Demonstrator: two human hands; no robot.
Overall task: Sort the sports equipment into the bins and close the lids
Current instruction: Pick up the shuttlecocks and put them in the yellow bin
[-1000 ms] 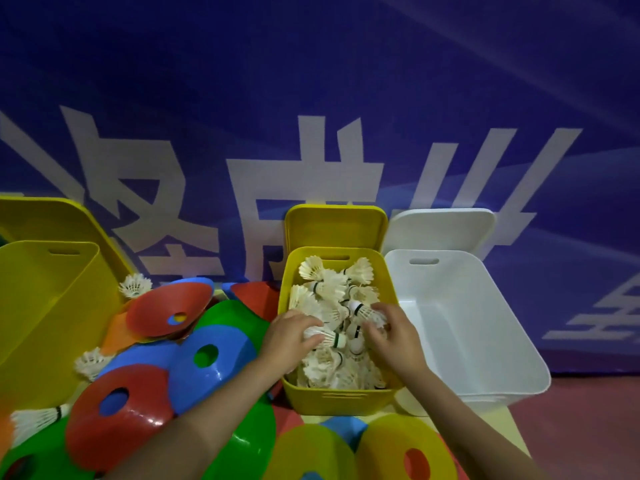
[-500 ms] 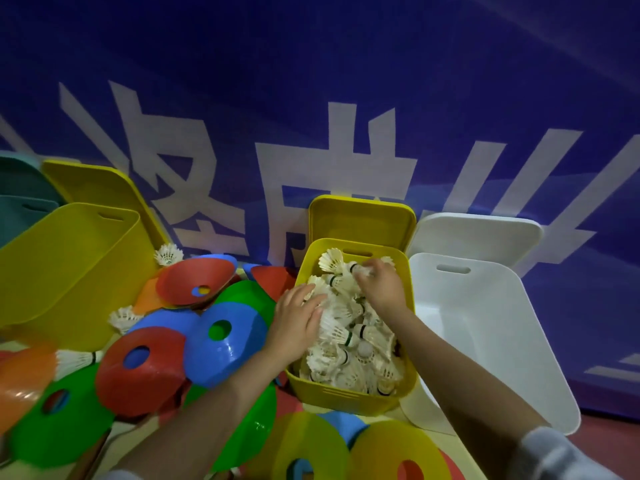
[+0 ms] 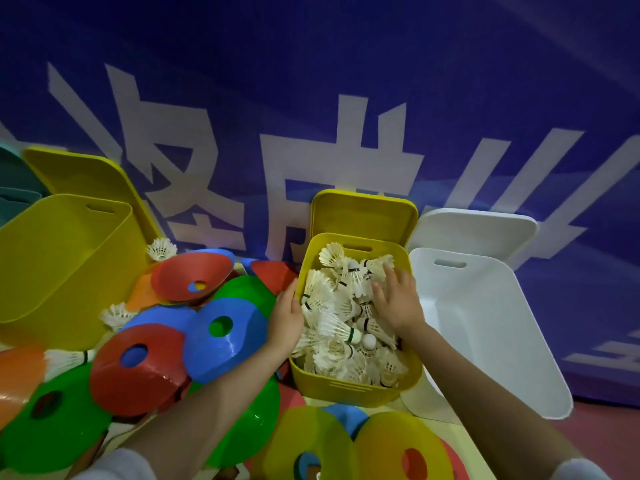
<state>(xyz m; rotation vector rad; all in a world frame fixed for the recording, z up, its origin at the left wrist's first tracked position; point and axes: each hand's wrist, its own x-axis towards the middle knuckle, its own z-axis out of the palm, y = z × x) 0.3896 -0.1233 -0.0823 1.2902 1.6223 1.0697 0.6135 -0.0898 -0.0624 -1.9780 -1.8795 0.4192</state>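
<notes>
A blue banner with large white characters fills the background behind a row of storage bins. At far left a large yellow bin stands open, its lid propped behind it; at right a white bin tilts open, its white lid leaning on the banner. Between them sits a small yellow bin, heaped with white feather shuttlecocks, its yellow lid upright behind. Coloured disc cones spread across the surface to the left and in front: a red cone, a blue cone, a green cone, a yellow cone. The person's right hand lies flat with fingers spread on the shuttlecocks in the small bin, gripping nothing. The left hand rests with fingers straight against that bin's left rim. Loose shuttlecocks lie outside the bins, one by the large yellow bin, another beside the blue cone.
</notes>
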